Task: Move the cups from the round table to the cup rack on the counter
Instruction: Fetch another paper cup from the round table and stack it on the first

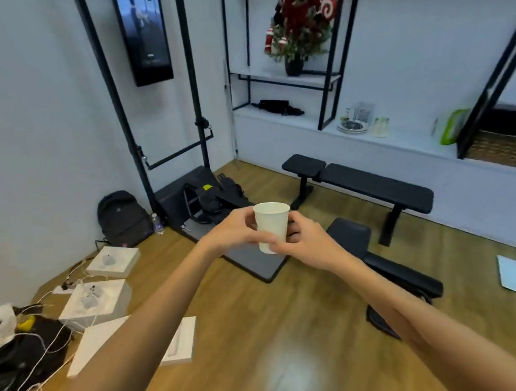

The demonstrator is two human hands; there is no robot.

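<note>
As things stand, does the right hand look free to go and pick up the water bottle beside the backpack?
Probably not yet. The right hand grips the paper cup together with the left hand, and the water bottle stands on the floor by the backpack, well off to the left and beyond the outstretched arms.

Wooden floor, black benches, backpack, white boxes (cables trailing)

Even, soft indoor light fills the room, with white walls reading bluish. A broad pale glare patch sits on the wooden floor at the lower centre of the frame. Wide-angle distortion bends the black frame posts at the upper left and right edges. Everything looks slightly soft; shadows are faint.
</note>
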